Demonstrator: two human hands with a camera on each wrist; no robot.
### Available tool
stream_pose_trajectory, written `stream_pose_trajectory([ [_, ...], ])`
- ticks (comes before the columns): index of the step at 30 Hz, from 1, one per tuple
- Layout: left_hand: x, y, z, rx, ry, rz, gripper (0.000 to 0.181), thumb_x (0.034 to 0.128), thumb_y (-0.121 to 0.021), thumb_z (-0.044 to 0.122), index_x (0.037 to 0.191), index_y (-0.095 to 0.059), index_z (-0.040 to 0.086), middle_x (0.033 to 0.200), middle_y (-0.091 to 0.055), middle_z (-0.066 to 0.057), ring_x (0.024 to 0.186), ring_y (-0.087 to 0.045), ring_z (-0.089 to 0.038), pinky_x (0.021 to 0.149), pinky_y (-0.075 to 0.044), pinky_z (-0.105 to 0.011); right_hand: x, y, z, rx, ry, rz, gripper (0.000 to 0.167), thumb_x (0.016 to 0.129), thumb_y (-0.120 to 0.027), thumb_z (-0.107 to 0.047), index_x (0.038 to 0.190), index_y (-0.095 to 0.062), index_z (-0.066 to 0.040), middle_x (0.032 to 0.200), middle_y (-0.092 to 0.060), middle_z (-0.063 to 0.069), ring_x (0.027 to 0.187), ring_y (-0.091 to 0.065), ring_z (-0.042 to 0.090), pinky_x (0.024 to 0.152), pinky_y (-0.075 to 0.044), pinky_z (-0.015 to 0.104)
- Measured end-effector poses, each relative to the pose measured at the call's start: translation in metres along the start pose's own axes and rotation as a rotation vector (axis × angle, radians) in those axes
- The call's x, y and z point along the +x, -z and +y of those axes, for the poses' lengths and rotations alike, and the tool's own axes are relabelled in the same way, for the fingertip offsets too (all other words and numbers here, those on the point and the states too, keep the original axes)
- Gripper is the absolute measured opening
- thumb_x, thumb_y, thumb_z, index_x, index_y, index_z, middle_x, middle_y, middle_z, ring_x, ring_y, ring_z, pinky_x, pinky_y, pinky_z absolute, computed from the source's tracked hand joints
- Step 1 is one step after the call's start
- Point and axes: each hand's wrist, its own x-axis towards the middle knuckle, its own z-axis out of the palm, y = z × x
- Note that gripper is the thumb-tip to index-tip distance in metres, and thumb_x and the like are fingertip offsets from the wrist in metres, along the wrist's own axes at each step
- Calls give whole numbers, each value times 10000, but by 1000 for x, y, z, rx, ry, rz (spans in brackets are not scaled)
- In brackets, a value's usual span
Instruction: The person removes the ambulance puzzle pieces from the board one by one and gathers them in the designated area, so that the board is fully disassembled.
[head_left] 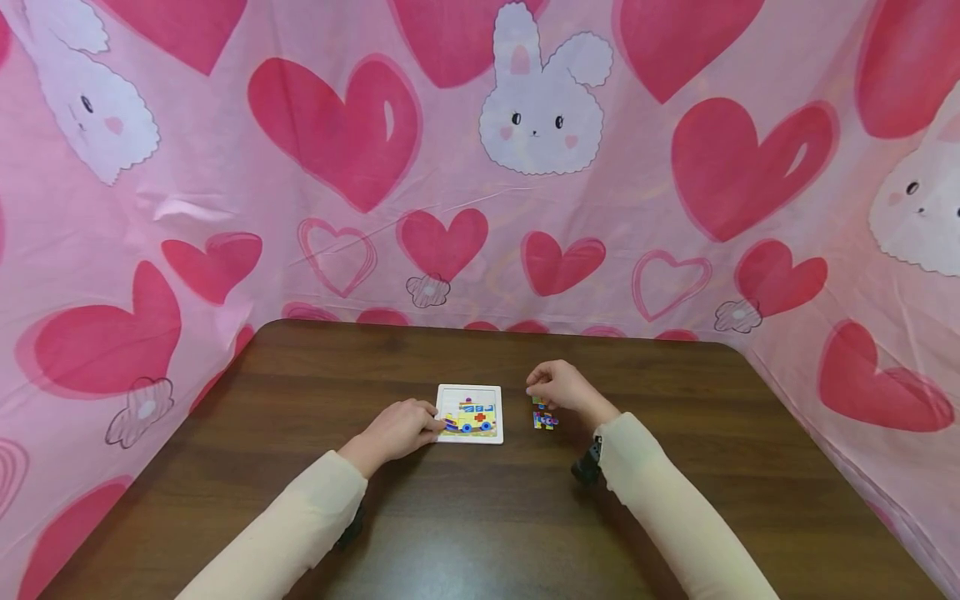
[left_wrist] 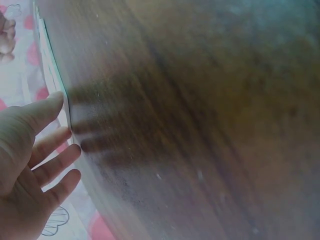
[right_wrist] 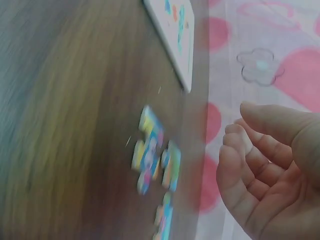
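Observation:
A white-framed jigsaw puzzle board with a yellow ambulance picture lies on the table. My left hand is at its left edge; in the left wrist view the thumb and index fingertip touch the frame's rim, fingers fairly straight. To the right of the board, my right hand hovers over loose puzzle pieces, partly covering them in the head view. Its fingers are loosely bent, and nothing shows between thumb and fingers in the right wrist view. A blue-and-yellow puzzle piece lies beside a smaller-looking piece and another piece.
The dark brown wooden table has rounded far corners. Pink cloth with hearts and rabbits hangs behind it and along both sides. Dark wrist cameras sit under both cuffs, the right camera showing more plainly.

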Motion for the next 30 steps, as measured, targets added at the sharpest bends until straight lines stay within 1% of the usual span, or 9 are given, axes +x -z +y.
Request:
stream_pose_trajectory([
  [3, 0, 0, 0, 0, -5, 0, 230, 818, -697, 137, 1036, -710, 66, 1055, -635, -147, 961, -591, -291, 817, -457, -432, 4, -8, -9, 25, 0, -10, 141, 844, -655, -66, 956, -625, 13, 740, -575, 157, 529, -480, 188, 533, -471, 360],
  [6, 0, 1, 0, -3, -3, -4, 230, 817, -697, 137, 1036, -710, 66, 1058, -634, -146, 960, -591, -290, 820, -456, -431, 8, -17, -17, 65, -7, -17, 153, 839, -660, -64, 969, -622, 7, 746, -573, 135, 545, -488, 185, 539, -476, 358],
  [9, 0, 0, 0, -1, 1, -11, 234, 813, -701, 139, 1037, -710, 69, 1058, -634, -144, 959, -589, -287, 820, -457, -429, 10, -27, -23, 82, -14, -28, 172, 835, -668, -70, 982, -621, 5, 741, -565, 99, 572, -508, 195, 552, -491, 348],
  [15, 1, -1, -1, 7, 7, -10, 238, 812, -702, 146, 1041, -710, 77, 1058, -634, -137, 962, -586, -280, 825, -455, -426, 16, -44, -32, 39, 0, -53, 242, 829, -687, -101, 1032, -618, 12, 726, -544, 65, 553, -511, 179, 567, -508, 340],
  [21, 2, -2, -1, 0, 9, -18, 243, 812, -703, 146, 1046, -707, 79, 1052, -638, -139, 955, -590, -283, 822, -460, -425, 18, -59, -35, 9, 4, -78, 277, 827, -690, -113, 1065, -602, -2, 743, -516, 73, 547, -497, 188, 538, -490, 298],
  [27, 4, 0, 0, 13, 8, -31, 236, 825, -690, 149, 1054, -708, 92, 1047, -650, -124, 957, -602, -272, 826, -459, -424, 22, -71, -30, -30, 40, -100, 278, 801, -715, -107, 1031, -604, 6, 741, -519, 62, 493, -485, 144, 474, -455, 244],
  [30, 4, 1, 2, 46, 9, -46, 259, 835, -682, 170, 1089, -697, 124, 1053, -649, -105, 952, -600, -258, 823, -457, -418, 23, -74, -29, -71, 60, -98, 267, 792, -723, -111, 1007, -618, 8, 727, -526, 47, 478, -482, 125, 466, -435, 229],
])
